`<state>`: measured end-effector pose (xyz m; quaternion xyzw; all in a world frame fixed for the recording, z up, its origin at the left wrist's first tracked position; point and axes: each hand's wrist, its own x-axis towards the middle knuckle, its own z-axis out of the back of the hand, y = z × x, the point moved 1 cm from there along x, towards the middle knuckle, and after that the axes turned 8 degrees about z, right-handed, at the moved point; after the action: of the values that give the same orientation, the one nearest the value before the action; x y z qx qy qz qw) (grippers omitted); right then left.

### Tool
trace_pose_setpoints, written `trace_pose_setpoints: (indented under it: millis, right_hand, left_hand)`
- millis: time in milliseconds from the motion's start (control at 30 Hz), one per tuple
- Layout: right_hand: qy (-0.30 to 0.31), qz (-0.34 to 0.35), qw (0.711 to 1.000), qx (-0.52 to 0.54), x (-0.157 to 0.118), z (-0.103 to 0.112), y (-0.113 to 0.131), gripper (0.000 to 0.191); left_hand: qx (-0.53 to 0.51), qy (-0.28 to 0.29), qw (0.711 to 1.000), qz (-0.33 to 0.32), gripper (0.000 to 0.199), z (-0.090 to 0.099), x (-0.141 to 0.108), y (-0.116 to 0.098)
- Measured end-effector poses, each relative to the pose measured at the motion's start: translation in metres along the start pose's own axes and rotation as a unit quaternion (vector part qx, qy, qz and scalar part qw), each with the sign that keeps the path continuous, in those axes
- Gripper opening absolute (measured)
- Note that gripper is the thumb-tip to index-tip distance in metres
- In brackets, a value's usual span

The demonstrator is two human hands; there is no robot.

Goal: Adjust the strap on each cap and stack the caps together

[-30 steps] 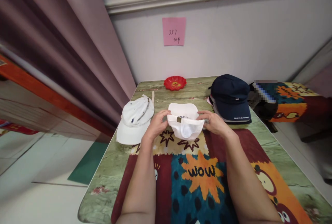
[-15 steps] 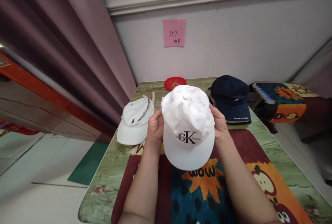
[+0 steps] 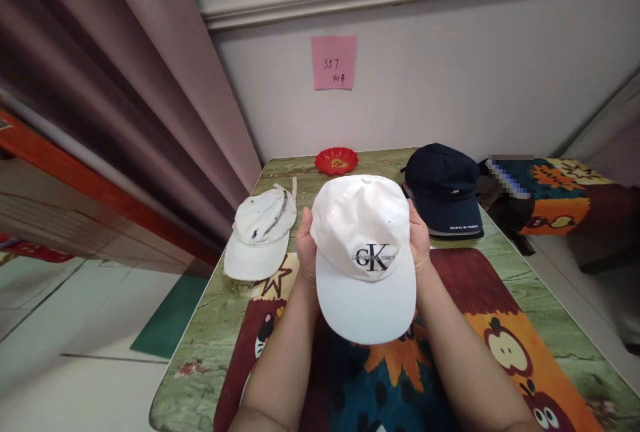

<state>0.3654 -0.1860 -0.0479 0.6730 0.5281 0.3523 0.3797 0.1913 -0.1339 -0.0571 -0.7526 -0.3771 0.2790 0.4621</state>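
A white baseball cap (image 3: 363,229) with black "GK" lettering is held up between both hands over the table, its brim pointing toward me. My left hand (image 3: 306,242) grips its left side, most of the fingers hidden behind the cap. On the opposite side my right hand (image 3: 419,235) is closed on the edge, fingers partly out of sight. To the left a pale grey cap (image 3: 263,225) with a small dark emblem lies on the table. Dark navy caps (image 3: 443,182), seemingly stacked, sit at the right.
A red scalloped dish (image 3: 336,161) stands at the table's back. Under my arms a colourful cartoon mat (image 3: 460,279) covers part of the green wood-patterned table (image 3: 193,352). A pink note (image 3: 334,63) is stuck to the wall. Purple curtains (image 3: 165,52) hang on the left.
The white cap has come slightly down and toward me, and its crown has tilted so the front panel shows more. Both hands stay on its sides; the other caps have not moved.
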Motion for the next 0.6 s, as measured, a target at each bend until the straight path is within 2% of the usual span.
trace_pose_setpoints:
  millis: [200, 400, 600]
  right_hand:
    - [0.025, 0.029, 0.999, -0.015, -0.008, -0.010, -0.007, 0.109]
    - [0.022, 0.040, 0.999, 0.017, -0.010, -0.013, -0.010, 0.112]
    - [0.009, 0.030, 0.998, 0.056, -0.009, -0.013, -0.009, 0.115]
  left_hand:
    - [-0.043, -0.007, 0.999, 0.006, 0.083, 0.002, 0.009, 0.004]
    - [-0.102, -0.042, 0.993, 0.030, 0.078, 0.001, 0.011, 0.004]
    - [-0.084, -0.007, 0.996, 0.004, 0.091, -0.001, 0.009, 0.002]
